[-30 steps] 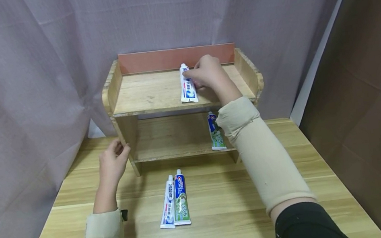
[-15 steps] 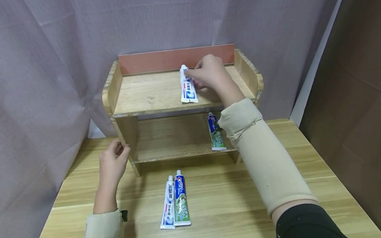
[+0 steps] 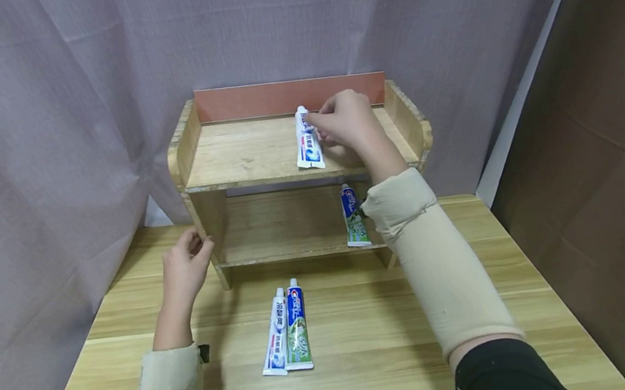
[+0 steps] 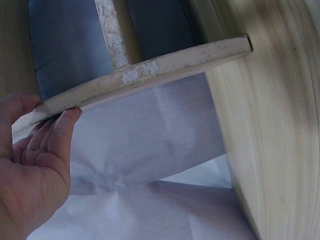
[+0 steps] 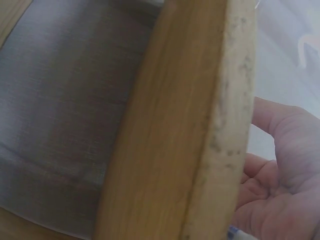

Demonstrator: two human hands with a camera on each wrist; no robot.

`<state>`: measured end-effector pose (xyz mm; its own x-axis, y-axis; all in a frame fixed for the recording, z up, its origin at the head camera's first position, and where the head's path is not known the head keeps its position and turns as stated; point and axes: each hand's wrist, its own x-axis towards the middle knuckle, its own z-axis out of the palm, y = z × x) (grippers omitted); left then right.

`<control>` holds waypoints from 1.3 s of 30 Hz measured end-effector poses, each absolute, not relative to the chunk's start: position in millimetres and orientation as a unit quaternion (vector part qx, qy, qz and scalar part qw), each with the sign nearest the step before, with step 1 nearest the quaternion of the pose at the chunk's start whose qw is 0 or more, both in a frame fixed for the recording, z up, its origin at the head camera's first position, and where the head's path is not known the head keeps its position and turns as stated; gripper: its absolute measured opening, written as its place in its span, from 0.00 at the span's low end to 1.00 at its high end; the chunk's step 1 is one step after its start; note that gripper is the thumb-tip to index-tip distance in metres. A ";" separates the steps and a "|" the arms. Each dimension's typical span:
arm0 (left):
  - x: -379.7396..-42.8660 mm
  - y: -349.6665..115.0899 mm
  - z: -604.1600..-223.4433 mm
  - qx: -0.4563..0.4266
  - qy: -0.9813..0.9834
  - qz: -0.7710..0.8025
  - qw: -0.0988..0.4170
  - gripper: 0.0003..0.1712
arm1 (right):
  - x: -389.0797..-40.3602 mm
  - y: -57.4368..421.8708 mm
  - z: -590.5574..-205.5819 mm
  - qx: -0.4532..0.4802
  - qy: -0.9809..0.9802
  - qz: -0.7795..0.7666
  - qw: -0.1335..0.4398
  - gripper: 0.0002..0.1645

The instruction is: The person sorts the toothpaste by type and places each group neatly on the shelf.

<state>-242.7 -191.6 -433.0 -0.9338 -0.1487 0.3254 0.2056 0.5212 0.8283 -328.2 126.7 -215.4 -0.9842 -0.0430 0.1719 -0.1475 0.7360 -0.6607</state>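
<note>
On the upper board of a small wooden shelf [image 3: 245, 144] lies a white and blue toothpaste tube [image 3: 309, 149], cap towards the back. My right hand [image 3: 347, 120] holds it near the cap from the right, thumb over it. In the right wrist view the board hides the right fingertips and most of the tube. My left hand [image 3: 184, 263] pinches the front edge of the shelf's left side panel [image 4: 150, 72], thumb and fingers on opposite faces. A blue and green toothpaste tube [image 3: 354, 219] lies on the lower board, left of my right sleeve.
On the table [image 3: 362, 374], in front of the shelf, a white toothpaste tube [image 3: 275, 340] and a blue and green one [image 3: 297, 330] lie side by side, touching. A grey curtain [image 3: 264, 22] hangs behind; a brown one [image 3: 595, 115] hangs at the right.
My right hand and forearm have shifted slightly right, the thumb covering less of the upper tube, which stays nearly in place. My left hand has not moved.
</note>
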 end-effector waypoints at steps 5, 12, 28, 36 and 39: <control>-243.0 -191.5 -432.7 -0.019 -0.854 -0.487 0.183 0.20 | -322.6 127.7 -214.5 0.071 -0.931 0.345 0.093 0.24; -242.8 -191.2 -432.7 -0.018 -0.856 -0.483 0.185 0.19 | -317.0 129.3 -214.9 0.084 -0.929 0.344 0.106 0.25; -242.6 -189.7 -431.8 -0.022 -0.854 -0.486 0.183 0.20 | -298.1 130.3 -217.3 0.112 -0.918 0.354 0.136 0.26; -243.0 -188.6 -431.9 -0.021 -0.852 -0.490 0.183 0.19 | -275.4 126.7 -218.4 0.132 -0.908 0.369 0.148 0.23; -243.3 -188.4 -431.8 -0.021 -0.852 -0.490 0.181 0.19 | -268.2 125.8 -221.7 0.143 -0.903 0.371 0.162 0.21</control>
<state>-243.3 -188.4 -431.8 -0.9336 -0.1423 0.3287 0.2126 0.5185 0.8282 -268.2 125.8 -221.7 -0.9060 -0.1386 0.3999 -0.3797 0.6836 -0.6233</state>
